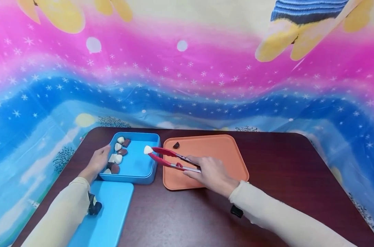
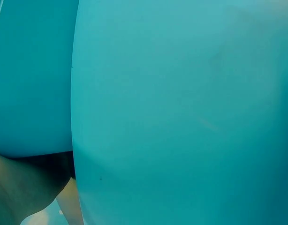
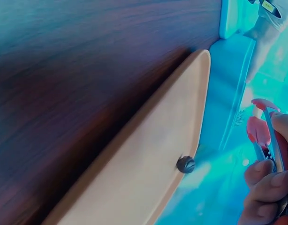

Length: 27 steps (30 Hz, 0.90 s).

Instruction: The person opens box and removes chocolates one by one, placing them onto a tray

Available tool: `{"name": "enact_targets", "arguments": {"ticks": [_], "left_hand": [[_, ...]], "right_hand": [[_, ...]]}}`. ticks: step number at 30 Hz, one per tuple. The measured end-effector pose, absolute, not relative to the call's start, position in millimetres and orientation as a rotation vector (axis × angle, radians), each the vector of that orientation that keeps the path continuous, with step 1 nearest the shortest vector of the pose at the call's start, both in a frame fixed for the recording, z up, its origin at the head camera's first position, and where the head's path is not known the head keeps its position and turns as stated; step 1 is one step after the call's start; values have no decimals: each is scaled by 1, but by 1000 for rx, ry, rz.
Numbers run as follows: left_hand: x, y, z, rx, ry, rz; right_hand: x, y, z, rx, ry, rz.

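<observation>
My left hand point(image 1: 99, 160) holds the left wall of an open blue box point(image 1: 128, 179). White, brown and dark chocolate-like pieces point(image 1: 122, 152) line the inside left of that box. With my right hand point(image 1: 212, 174) I grip red-tipped metal tongs point(image 1: 166, 151). Between the tong tips is a white piece point(image 1: 148, 150), held above the box's right side. To the right lies an orange tray point(image 1: 211, 151) carrying one dark piece point(image 1: 176, 145) near its far left corner. In the left wrist view blue surfaces fill most of the picture and only a bit of the hand shows.
A flat blue lid point(image 1: 112, 209) lies in front of the box, under my left forearm. The dark wooden table point(image 1: 276, 161) extends to the right of the tray. Behind it hangs a colourful patterned cloth point(image 1: 205, 79).
</observation>
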<state>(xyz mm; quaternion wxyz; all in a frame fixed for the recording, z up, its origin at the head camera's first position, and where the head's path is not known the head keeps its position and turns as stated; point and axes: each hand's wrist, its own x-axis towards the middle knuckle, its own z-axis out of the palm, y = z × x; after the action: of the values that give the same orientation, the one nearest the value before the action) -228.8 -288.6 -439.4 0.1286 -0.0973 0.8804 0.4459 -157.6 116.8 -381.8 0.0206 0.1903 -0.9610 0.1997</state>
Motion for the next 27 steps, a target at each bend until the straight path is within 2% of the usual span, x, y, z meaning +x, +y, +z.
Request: {"name": "enact_targets", "arguments": {"ticks": [13,27], "left_hand": [[-227,-292,-438,-190,2545,1306],[-227,-290,-438,-183,2550,1299]], "right_hand": [[-150,166,-392,432,-2977,677],[-164,214,-405,247,-3041,631]]}}
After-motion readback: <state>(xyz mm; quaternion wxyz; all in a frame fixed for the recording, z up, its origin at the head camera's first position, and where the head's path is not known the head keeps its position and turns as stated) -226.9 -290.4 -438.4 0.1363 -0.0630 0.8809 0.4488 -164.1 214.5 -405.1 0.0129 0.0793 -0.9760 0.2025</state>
